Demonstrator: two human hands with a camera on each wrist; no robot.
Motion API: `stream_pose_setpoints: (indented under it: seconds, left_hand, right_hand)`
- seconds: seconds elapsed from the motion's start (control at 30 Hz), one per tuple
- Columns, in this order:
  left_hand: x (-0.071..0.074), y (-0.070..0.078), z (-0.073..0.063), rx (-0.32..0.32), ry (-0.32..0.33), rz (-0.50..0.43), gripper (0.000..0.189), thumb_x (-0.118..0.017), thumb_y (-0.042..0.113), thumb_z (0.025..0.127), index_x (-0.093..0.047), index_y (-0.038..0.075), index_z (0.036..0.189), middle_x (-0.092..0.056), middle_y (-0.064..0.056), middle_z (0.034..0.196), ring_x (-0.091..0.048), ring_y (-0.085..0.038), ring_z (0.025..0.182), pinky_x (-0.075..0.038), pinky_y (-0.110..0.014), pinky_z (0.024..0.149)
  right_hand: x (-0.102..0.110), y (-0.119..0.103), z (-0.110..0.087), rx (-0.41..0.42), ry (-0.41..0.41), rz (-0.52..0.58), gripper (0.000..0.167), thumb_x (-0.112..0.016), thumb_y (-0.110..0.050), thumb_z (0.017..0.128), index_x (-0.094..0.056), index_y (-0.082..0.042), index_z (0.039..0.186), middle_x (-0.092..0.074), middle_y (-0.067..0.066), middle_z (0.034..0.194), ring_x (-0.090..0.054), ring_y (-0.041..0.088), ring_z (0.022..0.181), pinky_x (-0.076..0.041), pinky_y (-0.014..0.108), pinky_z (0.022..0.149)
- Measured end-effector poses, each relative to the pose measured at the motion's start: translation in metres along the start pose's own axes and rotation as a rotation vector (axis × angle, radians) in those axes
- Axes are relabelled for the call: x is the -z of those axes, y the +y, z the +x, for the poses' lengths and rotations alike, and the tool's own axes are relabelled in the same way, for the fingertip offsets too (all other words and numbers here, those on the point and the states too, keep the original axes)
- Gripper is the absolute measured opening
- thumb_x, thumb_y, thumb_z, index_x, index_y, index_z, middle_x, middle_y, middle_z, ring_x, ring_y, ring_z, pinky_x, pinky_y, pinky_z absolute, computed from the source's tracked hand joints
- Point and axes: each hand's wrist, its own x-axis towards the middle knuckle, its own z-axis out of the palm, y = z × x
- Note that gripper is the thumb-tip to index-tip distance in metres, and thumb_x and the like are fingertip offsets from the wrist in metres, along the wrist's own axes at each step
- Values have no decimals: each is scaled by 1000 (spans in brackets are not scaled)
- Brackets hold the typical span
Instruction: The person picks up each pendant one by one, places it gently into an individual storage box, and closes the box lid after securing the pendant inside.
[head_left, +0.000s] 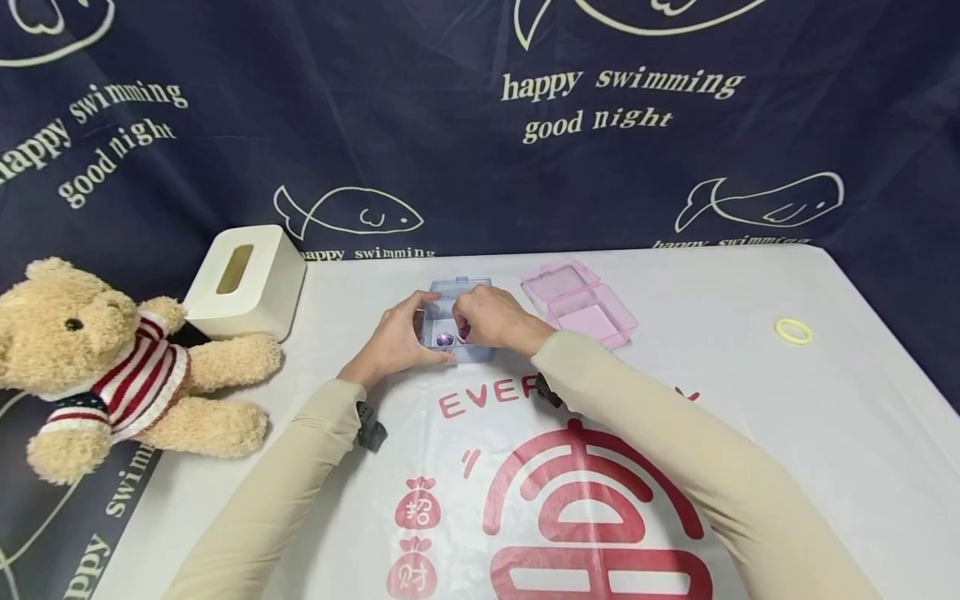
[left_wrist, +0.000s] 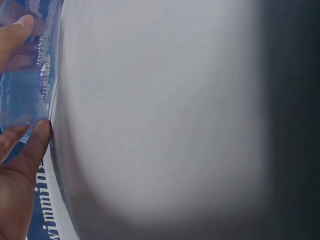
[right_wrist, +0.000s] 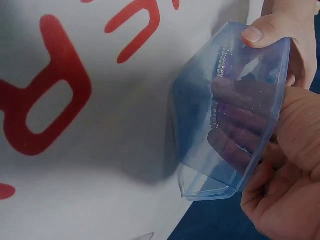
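A clear blue plastic box (head_left: 474,354) stands on the table with its lid (head_left: 450,287) raised at the back. Around its left side, my left hand (head_left: 395,337) grips the walls between thumb and fingers. My right hand (head_left: 491,317) reaches down into the box from the right. Two purple gem ornaments with beaded rims are inside. One purple gem ornament (head_left: 445,339) lies by the front wall; the other purple gem (head_left: 463,333) is at my right fingertips, pinched as far as I can see. Through the wall, the right wrist view shows these fingers (right_wrist: 235,120) beside the beaded rims.
Right of the blue box lies an opened pink plastic box (head_left: 592,321). A yellow ring (head_left: 793,331) rests farther right on the white-covered table (head_left: 750,400). At the left are a white tissue box (head_left: 262,283) and a teddy bear (head_left: 142,367). A dark printed curtain (head_left: 480,167) hangs behind.
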Motion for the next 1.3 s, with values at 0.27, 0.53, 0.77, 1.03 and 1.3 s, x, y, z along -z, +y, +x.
stream_pose_setpoints:
  seconds: [0.27, 0.53, 0.77, 1.03, 1.3]
  left_hand:
    - [2, 1, -1, -12, 4, 13, 97, -95, 34, 54, -47, 13, 136, -61, -12, 124, -63, -27, 104, -51, -41, 91]
    - [1, 0, -1, -23, 9, 0, 97, -95, 32, 54, -47, 13, 136, -61, -13, 124, -64, -27, 104, -51, -41, 91]
    - [1, -1, -2, -23, 0, -22, 98, -95, 30, 54, -47, 13, 137, -61, -13, 123, -64, -27, 104, -51, -41, 92]
    - [-3, 2, -4, -21, -9, -76, 99, -95, 25, 56, -43, 10, 140, -60, -14, 125, -63, -29, 108, -50, -42, 94]
    - [-3, 5, -12, 24, 0, -152, 125, -94, 23, 58, -15, 30, 154, -24, -16, 153, -40, -39, 135, -39, -49, 110]
  right_hand:
    - [-3, -1, 3, -16, -13, -55, 8, -73, -7, 74, -73, -13, 79, -71, 0, 75, -62, 18, 71, -55, 39, 64]
    - [-3, -3, 2, -30, -32, -79, 9, -72, -7, 74, -72, -13, 80, -71, 0, 76, -61, 18, 71, -55, 39, 64]
    - [-2, -6, 1, -40, -45, -92, 8, -72, -8, 76, -72, -13, 82, -72, 1, 80, -64, 19, 74, -56, 40, 67]
    - [1, -1, -4, -11, -48, -31, 16, -73, -10, 78, -71, -9, 94, -73, 6, 90, -64, 20, 81, -56, 39, 73]
    - [29, 7, -37, 120, 150, 248, 36, -65, -8, 83, -65, -1, 118, -69, 13, 117, -67, 27, 101, -54, 37, 89]
